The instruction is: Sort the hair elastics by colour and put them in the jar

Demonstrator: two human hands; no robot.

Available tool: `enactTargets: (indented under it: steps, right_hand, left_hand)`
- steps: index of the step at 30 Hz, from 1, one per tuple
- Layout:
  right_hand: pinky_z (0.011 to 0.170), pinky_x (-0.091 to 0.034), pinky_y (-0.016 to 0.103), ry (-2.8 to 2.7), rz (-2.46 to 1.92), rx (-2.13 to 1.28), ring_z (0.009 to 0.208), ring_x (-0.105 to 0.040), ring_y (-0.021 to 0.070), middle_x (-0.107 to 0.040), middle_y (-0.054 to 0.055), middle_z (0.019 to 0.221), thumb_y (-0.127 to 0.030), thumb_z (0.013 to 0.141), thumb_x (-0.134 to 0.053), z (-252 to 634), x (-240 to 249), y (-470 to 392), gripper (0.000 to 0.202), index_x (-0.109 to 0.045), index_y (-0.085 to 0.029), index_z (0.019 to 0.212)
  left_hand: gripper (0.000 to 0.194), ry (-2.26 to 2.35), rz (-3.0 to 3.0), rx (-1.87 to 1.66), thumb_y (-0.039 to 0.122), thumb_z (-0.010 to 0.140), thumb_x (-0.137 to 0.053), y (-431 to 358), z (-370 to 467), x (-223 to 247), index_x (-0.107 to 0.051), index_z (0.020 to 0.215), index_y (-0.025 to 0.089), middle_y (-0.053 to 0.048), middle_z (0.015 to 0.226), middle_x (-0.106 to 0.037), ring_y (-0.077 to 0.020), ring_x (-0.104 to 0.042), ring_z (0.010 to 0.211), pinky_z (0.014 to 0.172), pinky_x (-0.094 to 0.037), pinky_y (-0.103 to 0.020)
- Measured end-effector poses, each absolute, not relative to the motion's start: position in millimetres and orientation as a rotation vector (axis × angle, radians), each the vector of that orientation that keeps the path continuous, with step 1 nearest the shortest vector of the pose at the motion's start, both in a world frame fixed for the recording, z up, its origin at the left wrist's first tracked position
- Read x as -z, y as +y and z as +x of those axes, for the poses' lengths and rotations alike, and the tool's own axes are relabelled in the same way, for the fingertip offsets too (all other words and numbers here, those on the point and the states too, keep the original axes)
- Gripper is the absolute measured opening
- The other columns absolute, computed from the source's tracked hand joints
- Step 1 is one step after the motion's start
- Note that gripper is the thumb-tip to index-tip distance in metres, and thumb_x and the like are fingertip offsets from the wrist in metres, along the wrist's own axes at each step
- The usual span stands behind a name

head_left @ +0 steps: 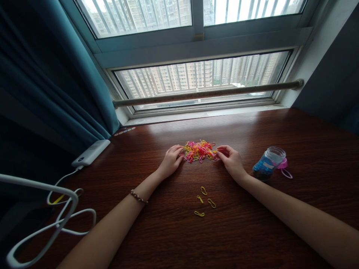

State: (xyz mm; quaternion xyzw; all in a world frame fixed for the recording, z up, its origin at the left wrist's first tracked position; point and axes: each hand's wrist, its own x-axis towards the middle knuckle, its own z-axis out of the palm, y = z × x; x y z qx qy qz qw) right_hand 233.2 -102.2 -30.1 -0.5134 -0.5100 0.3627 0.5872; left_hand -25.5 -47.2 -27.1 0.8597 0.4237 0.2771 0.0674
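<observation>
A heap of small rubber bands (198, 151) in pink, red, yellow and orange lies on the dark wooden table between my hands. My left hand (171, 161) rests at the heap's left edge, its fingers curved and the thumb apart from them. At the right edge, my right hand (232, 163) brings thumb and forefinger together on what looks like a yellow rubber band (215, 151). Closer to me lie several loose yellow rubber bands (211, 203), apart from the heap.
A clear jar (265, 164) with blue contents leans on the right, beside a pink lid (283, 163) with a loop. On the left are a white power bank (91, 153), its cable (66, 216) and a blue curtain (67, 71). A window sill (207, 113) borders the table's far edge.
</observation>
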Motion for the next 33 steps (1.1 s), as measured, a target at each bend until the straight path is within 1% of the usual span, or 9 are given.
enactTargets:
  steps: [4, 7, 11, 14, 17, 21, 23, 29, 33]
  right_hand:
    - [0.069, -0.05, 0.031, -1.229, -1.209, -0.818, 0.073, -0.063, 0.0178, -0.066, 0.007, 0.083, -0.036, 0.071, -0.06, 231, 25, -105, 0.026, -0.063, -0.016, 0.087]
    - [0.062, -0.05, 0.027, -1.276, -1.12, -0.96, 0.065, -0.061, 0.0145, -0.066, 0.005, 0.075, -0.036, 0.069, -0.062, 226, 14, -113, 0.024, -0.064, -0.015, 0.081]
    - [0.056, -0.048, 0.023, -1.636, -0.887, -1.348, 0.059, -0.06, 0.0125, -0.066, 0.002, 0.067, -0.036, 0.065, -0.066, 218, -2, -131, 0.023, -0.067, -0.015, 0.073]
    - [0.056, -0.047, 0.022, -2.026, -0.709, -1.497, 0.062, -0.06, 0.0133, -0.067, 0.003, 0.07, -0.038, 0.066, -0.065, 214, -8, -141, 0.025, -0.07, -0.015, 0.075]
    - [0.058, -0.046, 0.022, -2.083, -0.752, -1.316, 0.066, -0.06, 0.0138, -0.068, 0.003, 0.074, -0.04, 0.071, -0.06, 213, -4, -141, 0.027, -0.07, -0.015, 0.077]
    - [0.056, -0.041, 0.024, -1.79, -1.204, -0.693, 0.057, -0.056, 0.0133, -0.066, 0.003, 0.065, -0.037, 0.079, -0.051, 216, 9, -130, 0.029, -0.069, -0.016, 0.07]
    - [0.055, -0.039, 0.025, -1.718, -1.367, -0.496, 0.054, -0.054, 0.0141, -0.066, 0.003, 0.063, -0.036, 0.08, -0.049, 220, 13, -124, 0.029, -0.069, -0.017, 0.07]
    - [0.064, -0.044, 0.028, -1.634, -1.409, -0.504, 0.071, -0.062, 0.0194, -0.07, 0.004, 0.083, -0.033, 0.083, -0.043, 225, 19, -118, 0.029, -0.069, -0.021, 0.086]
    - [0.074, -0.045, 0.031, -1.546, -1.414, -0.532, 0.082, -0.063, 0.0206, -0.068, 0.006, 0.094, -0.029, 0.082, -0.044, 226, 23, -114, 0.027, -0.066, -0.02, 0.096]
  left_hand:
    - [0.018, 1.385, 2.311, -1.079, 0.028, 0.079, -0.052, -49, -30, 26, -0.06, 0.092, 0.017, -0.007, 0.095, -0.062, -0.0194, -0.059, 0.09, 0.083, -0.047, -0.034]
    - [0.016, 1.455, 2.132, -1.151, 0.031, 0.077, -0.054, -50, -32, 25, -0.059, 0.08, 0.017, -0.004, 0.08, -0.064, -0.0175, -0.062, 0.076, 0.072, -0.051, -0.03]
    - [0.02, 1.438, 2.035, -1.195, 0.035, 0.077, -0.055, -50, -31, 24, -0.06, 0.079, 0.016, -0.003, 0.078, -0.064, -0.0159, -0.063, 0.071, 0.067, -0.051, -0.027]
    - [0.023, 1.436, 2.022, -1.192, 0.037, 0.078, -0.054, -50, -31, 23, -0.061, 0.08, 0.016, -0.003, 0.079, -0.065, -0.0161, -0.063, 0.071, 0.069, -0.051, -0.028]
    - [0.023, 1.405, 2.04, -1.183, 0.037, 0.079, -0.053, -51, -30, 21, -0.062, 0.082, 0.016, -0.004, 0.08, -0.065, -0.0167, -0.063, 0.074, 0.072, -0.051, -0.03]
    - [0.018, 1.147, 2.191, -1.161, 0.032, 0.079, -0.055, -61, -23, 10, -0.065, 0.078, 0.017, -0.006, 0.088, -0.065, -0.0178, -0.059, 0.087, 0.083, -0.047, -0.034]
    - [0.016, 0.974, 2.292, -1.063, 0.031, 0.079, -0.057, -72, -14, 3, -0.066, 0.075, 0.018, -0.007, 0.089, -0.065, -0.0187, -0.057, 0.092, 0.087, -0.045, -0.036]
    - [0.011, 0.557, 2.427, -0.597, 0.029, 0.075, -0.062, -110, 13, -15, -0.069, 0.07, 0.023, -0.005, 0.095, -0.066, -0.0228, -0.047, 0.109, 0.096, -0.038, -0.04]
    - [0.017, 0.563, 2.466, -0.588, 0.03, 0.081, -0.054, -112, 12, -14, -0.069, 0.078, 0.023, -0.006, 0.098, -0.065, -0.0227, -0.048, 0.108, 0.095, -0.038, -0.04]
